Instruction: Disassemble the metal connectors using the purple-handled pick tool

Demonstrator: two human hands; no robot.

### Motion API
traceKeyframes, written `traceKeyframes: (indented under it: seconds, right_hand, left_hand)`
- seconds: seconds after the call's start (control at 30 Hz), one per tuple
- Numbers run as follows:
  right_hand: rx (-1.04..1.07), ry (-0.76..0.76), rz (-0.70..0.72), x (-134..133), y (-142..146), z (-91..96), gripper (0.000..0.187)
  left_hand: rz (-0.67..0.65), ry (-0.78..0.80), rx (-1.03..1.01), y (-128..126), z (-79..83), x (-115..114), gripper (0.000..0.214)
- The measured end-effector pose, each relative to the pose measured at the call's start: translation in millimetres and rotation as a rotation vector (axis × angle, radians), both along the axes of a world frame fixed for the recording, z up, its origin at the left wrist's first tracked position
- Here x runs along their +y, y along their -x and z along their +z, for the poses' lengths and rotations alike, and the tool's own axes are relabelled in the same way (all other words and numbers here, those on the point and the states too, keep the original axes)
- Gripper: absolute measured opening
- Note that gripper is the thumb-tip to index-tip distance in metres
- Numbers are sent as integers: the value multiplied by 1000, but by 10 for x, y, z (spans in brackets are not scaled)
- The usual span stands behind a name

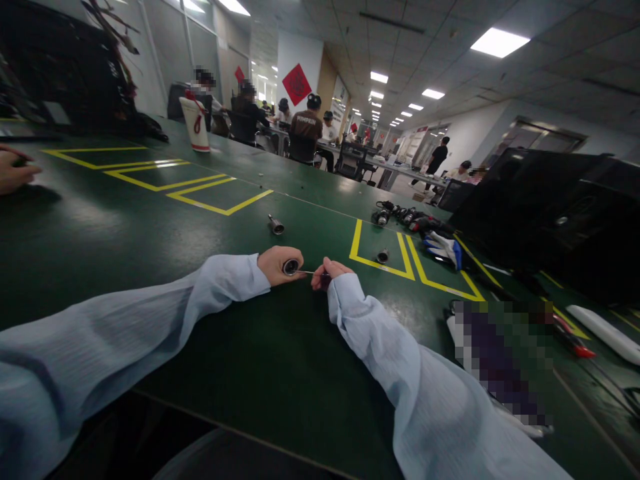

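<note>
My left hand [273, 265] is closed around a short metal cylinder [291, 267], its round open end turned toward me. My right hand [336, 269] grips the dark handle of a small screwdriver [308, 272], whose thin shaft reaches left to the cylinder. Whether the tip touches the cylinder or goes in, I cannot tell. Both hands are just above the green table. A similar metal cylinder with a narrow stem [276, 226] lies beyond my left hand. Another small metal cylinder [383, 256] rests inside a yellow taped outline to the right.
Black cabled parts [395, 213] and a blue-and-white glove [445, 248] lie at the back right. Nearer are a blurred-out flat object [500, 363] and a red-handled tool [580, 348]. A paper cup [195, 123] stands back left; another person's hand [17, 170] is at the left edge.
</note>
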State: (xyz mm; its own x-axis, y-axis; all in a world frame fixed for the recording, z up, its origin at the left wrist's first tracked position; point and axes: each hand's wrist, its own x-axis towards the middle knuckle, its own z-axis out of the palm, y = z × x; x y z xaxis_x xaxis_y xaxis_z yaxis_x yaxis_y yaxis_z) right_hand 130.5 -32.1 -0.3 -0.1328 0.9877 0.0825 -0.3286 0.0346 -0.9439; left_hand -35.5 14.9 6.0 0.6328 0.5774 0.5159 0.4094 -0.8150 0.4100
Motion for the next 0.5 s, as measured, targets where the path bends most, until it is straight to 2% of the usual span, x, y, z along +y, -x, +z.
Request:
traceKeyframes:
  seconds: [0.27,0.5]
  right_hand:
    - [59,27,70,31,-19,-18,31]
    - [13,-11,-41,10,-1,-4,33]
  left_hand:
    - [-27,93,-127,-11,9,-13,28]
    - [32,37,-28,-11,-7,-2,21]
